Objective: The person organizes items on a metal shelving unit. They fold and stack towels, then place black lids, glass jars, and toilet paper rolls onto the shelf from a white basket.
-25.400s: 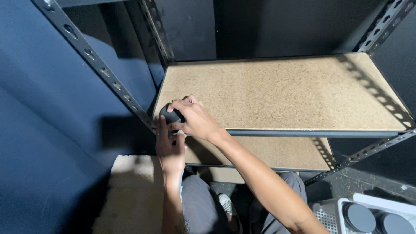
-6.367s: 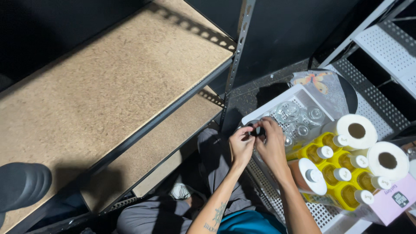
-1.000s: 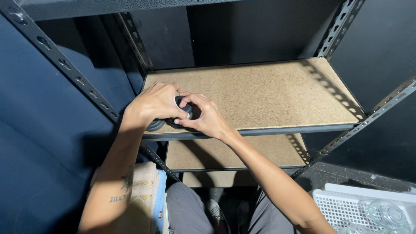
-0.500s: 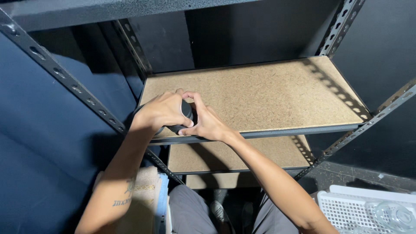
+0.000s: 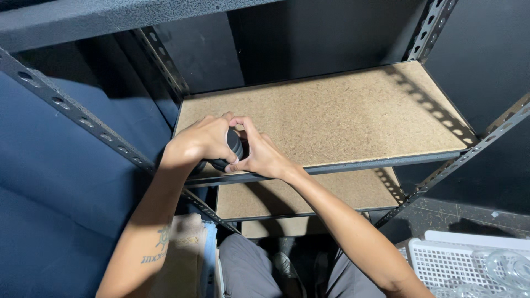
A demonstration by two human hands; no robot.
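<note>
Both of my hands meet over the front left corner of a chipboard shelf (image 5: 342, 116) in a dark metal rack. My left hand (image 5: 200, 140) wraps over a small dark round jar (image 5: 234, 150) with a black ribbed lid. From the other side my right hand (image 5: 260, 154) pinches the same jar with thumb and fingers. The jar stands on the shelf close to its front rail. A second dark round thing shows only partly under my left hand, mostly hidden.
A lower chipboard shelf (image 5: 309, 196) lies beneath. Perforated metal uprights (image 5: 83, 118) run diagonally at left and right. A white plastic basket (image 5: 452, 265) with clear glass jars sits at the bottom right. A cardboard box (image 5: 182, 259) is by my left knee.
My hands have closed in tighter around the jar at the shelf's front left corner, and the camera has come a little nearer. Nothing else has shifted.
</note>
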